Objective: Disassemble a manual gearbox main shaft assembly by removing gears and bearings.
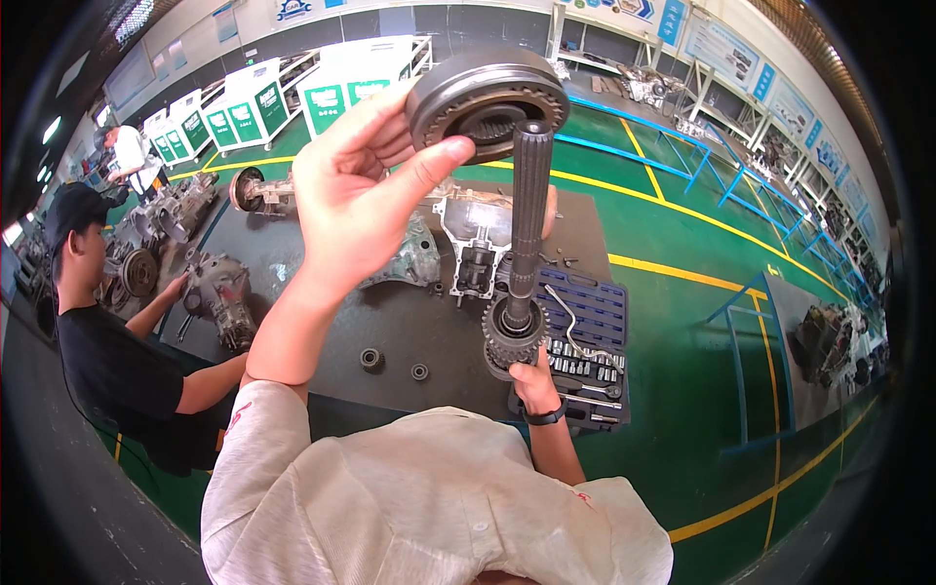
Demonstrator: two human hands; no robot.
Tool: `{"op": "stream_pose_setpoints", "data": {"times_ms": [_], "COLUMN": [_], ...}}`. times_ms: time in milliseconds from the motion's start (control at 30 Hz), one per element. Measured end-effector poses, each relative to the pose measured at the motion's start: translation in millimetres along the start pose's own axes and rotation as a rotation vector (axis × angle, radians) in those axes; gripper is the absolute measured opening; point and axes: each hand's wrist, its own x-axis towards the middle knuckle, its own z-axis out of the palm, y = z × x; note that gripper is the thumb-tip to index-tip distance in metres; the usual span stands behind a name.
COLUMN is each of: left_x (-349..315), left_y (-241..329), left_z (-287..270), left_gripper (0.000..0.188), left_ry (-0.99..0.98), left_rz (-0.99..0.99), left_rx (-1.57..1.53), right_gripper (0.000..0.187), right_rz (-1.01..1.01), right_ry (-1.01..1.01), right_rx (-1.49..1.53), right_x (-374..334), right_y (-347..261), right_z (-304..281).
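A dark tabletop (322, 341) carries a gearbox housing (475, 244), an open blue socket set case (595, 336) and two small rings (371, 358). Above it stands an upright splined shaft (530, 214) with a gear cluster (514, 336) at its base, which the right hand (534, 382) closes its grip around from below. The left hand (363, 200) pinches a round synchronizer hub (487, 97) by its rim, holding it tilted at the shaft's top end. Another person (117, 361) works at the left.

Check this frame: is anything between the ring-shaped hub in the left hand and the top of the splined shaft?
Nothing visible is. The left hand holds the ring hub right at the tip of the splined shaft, which the right hand holds upright by the gear at its base. The hub's bore looks open.
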Motion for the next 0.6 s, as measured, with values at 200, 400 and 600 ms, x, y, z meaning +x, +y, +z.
{"op": "stream_pose_setpoints", "data": {"times_ms": [200, 400, 600], "left_x": [11, 19, 29], "left_y": [8, -3, 1], "left_z": [21, 23, 15], "left_gripper": [0.045, 0.040, 0.042], "left_ry": [-0.020, -0.089, -0.087], "left_rz": [0.088, 0.248, 0.562], "left_rx": [0.030, 0.116, 0.530], "right_gripper": [0.090, 0.089, 0.088], "right_rz": [-0.003, -0.010, -0.010], "right_ry": [-0.001, 0.011, 0.032], "right_rx": [0.002, 0.022, 0.031], "right_x": [0, 6, 4], "right_y": [-3, -2, -14], "right_z": [0, -3, 6]}}
